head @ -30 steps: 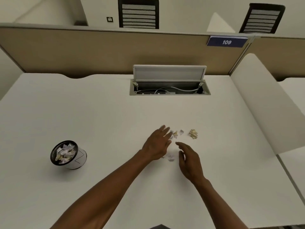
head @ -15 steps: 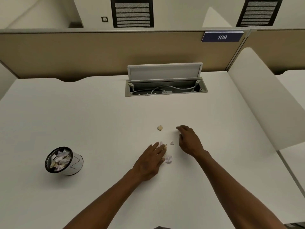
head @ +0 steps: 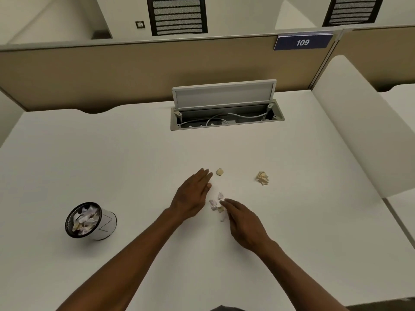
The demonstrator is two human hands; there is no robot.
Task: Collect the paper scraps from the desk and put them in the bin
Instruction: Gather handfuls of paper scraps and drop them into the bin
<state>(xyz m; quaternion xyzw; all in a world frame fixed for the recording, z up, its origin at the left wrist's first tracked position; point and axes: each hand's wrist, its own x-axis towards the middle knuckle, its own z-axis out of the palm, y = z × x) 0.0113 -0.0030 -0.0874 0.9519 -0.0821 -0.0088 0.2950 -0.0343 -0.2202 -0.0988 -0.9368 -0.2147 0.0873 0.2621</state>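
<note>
Several small paper scraps lie on the white desk (head: 112,164). A little cluster of pale scraps (head: 216,204) sits between my hands. A small round beige scrap (head: 220,171) lies just beyond my left fingertips, and a larger crumpled beige scrap (head: 262,178) sits further right. My left hand (head: 193,197) rests flat with fingers extended, left of the cluster. My right hand (head: 243,221) is flat too, fingertips touching the cluster from the right. The bin (head: 89,221), a small black-rimmed white cup full of crumpled paper, stands at the left.
An open cable hatch (head: 226,113) with a raised lid is set in the desk at the back. A tan partition (head: 134,70) with a blue sign "109" closes the far side. A white side divider (head: 359,122) rises on the right.
My right hand drew back from the far scrap toward the cluster. My left hand moved forward and left of the cluster. The crumpled beige scrap is uncovered on the right.
</note>
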